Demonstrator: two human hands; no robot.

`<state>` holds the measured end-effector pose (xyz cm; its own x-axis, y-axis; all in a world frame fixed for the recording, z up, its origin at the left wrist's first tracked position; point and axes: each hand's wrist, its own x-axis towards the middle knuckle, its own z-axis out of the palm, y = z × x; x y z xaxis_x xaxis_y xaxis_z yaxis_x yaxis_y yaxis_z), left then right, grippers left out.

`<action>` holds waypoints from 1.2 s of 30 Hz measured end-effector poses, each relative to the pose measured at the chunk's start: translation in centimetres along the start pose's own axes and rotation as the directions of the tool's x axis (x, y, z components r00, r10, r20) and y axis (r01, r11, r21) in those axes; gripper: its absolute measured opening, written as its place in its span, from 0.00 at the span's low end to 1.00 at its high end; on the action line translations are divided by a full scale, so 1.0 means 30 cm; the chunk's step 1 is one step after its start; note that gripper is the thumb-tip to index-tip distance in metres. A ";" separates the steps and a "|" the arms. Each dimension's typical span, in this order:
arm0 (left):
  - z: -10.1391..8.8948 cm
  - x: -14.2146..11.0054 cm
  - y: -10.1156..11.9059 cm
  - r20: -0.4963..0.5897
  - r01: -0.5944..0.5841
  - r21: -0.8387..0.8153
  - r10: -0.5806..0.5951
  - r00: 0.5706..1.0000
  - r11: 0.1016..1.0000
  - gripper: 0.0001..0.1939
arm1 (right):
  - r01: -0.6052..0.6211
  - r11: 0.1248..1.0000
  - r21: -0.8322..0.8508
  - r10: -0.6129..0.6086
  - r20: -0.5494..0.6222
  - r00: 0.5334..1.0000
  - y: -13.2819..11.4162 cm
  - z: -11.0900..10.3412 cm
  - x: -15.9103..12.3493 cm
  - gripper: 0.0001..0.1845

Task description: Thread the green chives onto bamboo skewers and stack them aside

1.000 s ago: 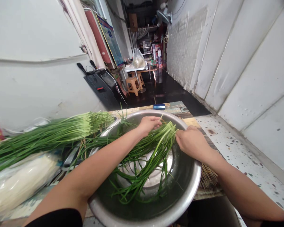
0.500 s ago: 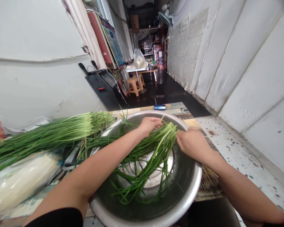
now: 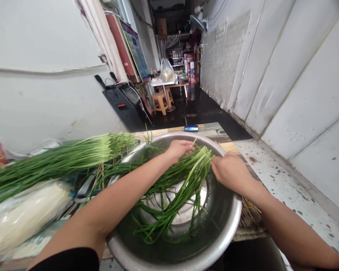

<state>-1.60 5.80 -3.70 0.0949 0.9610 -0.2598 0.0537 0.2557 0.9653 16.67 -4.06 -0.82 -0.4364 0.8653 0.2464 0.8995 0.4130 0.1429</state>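
Note:
Over a big steel basin (image 3: 234, 226), my left hand (image 3: 178, 149) pinches the pale end of a garlic chive stalk (image 3: 194, 142) between thumb and fingers. Beside it pokes the thin brown tip of a bamboo skewer (image 3: 197, 145). Most of that skewer is hidden by a row of chives (image 3: 190, 180), whose pale ends gather there while the green leaves droop into the basin. At the right end of this row, my right hand (image 3: 228, 169) is closed in a fist around the skewer's other end, which its fingers cover.
Left of the basin lies a large bundle of chives (image 3: 81, 154), with a clear bag of something white (image 3: 25, 214) in front. More bamboo skewers (image 3: 249, 212) lie right of the basin. A blue object (image 3: 191, 128) rests behind it on the patterned table (image 3: 209, 130).
Both hands and the chives keep nearly the same place over the basin. The whole view has shifted very slightly.

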 end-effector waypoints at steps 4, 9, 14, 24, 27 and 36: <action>-0.001 0.000 0.000 -0.010 0.001 -0.005 -0.001 1.000 1.000 0.08 | -0.008 1.000 -0.004 0.008 0.004 1.000 -0.001 -0.001 0.000 0.17; -0.002 0.002 0.001 -0.012 0.002 -0.011 -0.002 1.000 1.000 0.07 | -0.002 1.000 -0.011 0.002 0.007 1.000 0.000 0.001 0.001 0.16; -0.003 0.007 -0.007 -0.011 -0.011 -0.017 0.011 1.000 1.000 0.07 | 0.019 1.000 -0.022 -0.019 0.029 0.999 0.002 -0.001 0.002 0.16; 0.012 -0.008 -0.007 -0.065 -0.073 -0.029 0.071 0.995 0.997 0.07 | 0.042 0.999 -0.018 -0.040 0.106 0.994 0.000 -0.010 0.003 0.12; 0.021 -0.013 -0.012 -0.086 -0.093 -0.038 0.090 0.992 0.995 0.07 | 0.043 0.999 -0.022 -0.040 0.115 0.992 0.000 -0.012 0.004 0.12; -0.003 -0.043 0.040 0.216 -0.129 0.288 0.067 0.974 0.949 0.09 | 0.003 0.999 -0.039 0.001 0.089 0.996 -0.004 -0.015 0.001 0.12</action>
<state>-1.75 4.87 -2.21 0.3105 0.9304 -0.1947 0.3254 0.0884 0.9414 16.54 -4.21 -0.41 -0.4322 0.8875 0.1598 0.8967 0.4041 0.1807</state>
